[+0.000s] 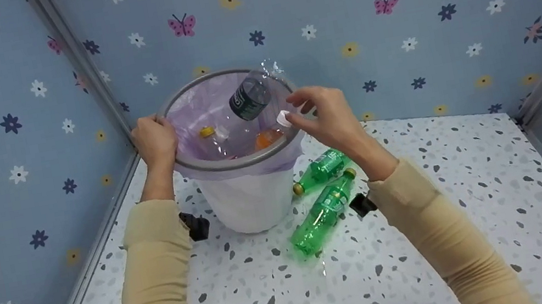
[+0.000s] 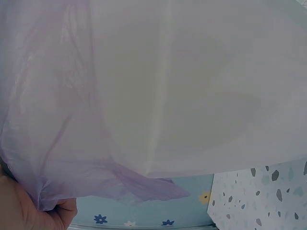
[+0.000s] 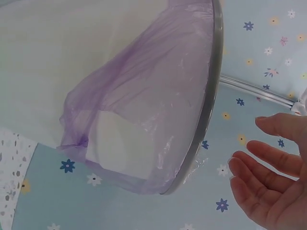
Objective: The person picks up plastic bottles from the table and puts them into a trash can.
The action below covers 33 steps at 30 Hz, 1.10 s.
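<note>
Obs., L to R: our L hand [image 1: 156, 141] grips the grey rim [image 1: 237, 163] + thin purple plastic liner [image 1: 186, 114] of a round white bin [image 1: 252, 202]. In bin: clear plastic bottle w/ yellow cap [image 1: 217, 144]; clear bottle w/ dark label [image 1: 246, 101], tilted at mouth; orange bottle w/ white cap [image 1: 267, 139]. Two green plastic bottles [image 1: 324, 215] lie on speckled white table [image 1: 252, 300], just R of bin. Our R hand [image 1: 329, 114]: fingers apart, loosely bent, empty, nr R rim.

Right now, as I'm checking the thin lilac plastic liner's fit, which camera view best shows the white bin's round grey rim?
The head view: nearly the whole round grey rim shows from above. The right wrist view shows one curved stretch; the left wrist view, none.
</note>
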Available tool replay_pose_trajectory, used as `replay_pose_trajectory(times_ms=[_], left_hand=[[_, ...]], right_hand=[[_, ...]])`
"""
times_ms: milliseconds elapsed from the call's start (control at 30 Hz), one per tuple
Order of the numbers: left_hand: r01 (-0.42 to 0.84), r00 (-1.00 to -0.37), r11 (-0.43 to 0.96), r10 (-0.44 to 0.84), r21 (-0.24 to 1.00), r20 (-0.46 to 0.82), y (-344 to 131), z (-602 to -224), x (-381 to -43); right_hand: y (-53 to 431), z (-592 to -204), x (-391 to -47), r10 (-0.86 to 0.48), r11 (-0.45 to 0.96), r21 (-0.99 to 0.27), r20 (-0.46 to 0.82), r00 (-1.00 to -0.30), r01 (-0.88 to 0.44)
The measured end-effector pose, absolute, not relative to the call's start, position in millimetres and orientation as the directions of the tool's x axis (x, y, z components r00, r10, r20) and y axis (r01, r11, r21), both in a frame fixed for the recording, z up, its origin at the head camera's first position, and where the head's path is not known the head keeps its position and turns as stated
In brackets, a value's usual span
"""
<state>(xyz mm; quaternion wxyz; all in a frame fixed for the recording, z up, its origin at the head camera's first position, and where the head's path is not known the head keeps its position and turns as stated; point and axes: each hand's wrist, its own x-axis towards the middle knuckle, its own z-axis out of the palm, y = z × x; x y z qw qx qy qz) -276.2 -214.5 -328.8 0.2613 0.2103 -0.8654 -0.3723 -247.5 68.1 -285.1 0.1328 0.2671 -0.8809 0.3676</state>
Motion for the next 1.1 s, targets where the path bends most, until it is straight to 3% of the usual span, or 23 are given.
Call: replay_pose_trajectory(times_ms=[533,1100], left_hand=[[-0.171,-0.777,0.635,-0.558,0.753,0.293,-215,-328,-277],[-0.17,-0.775,0.639,-0.557,0.75,0.299,-214,-329,-277]], right_hand=[[107,-343,-238,-0.33,0.476,-0.611,0.543,-0.772,-0.633],[134,-411,-242,-0.374,0.502,-0.673,0.398,-0.838,-0.544]])
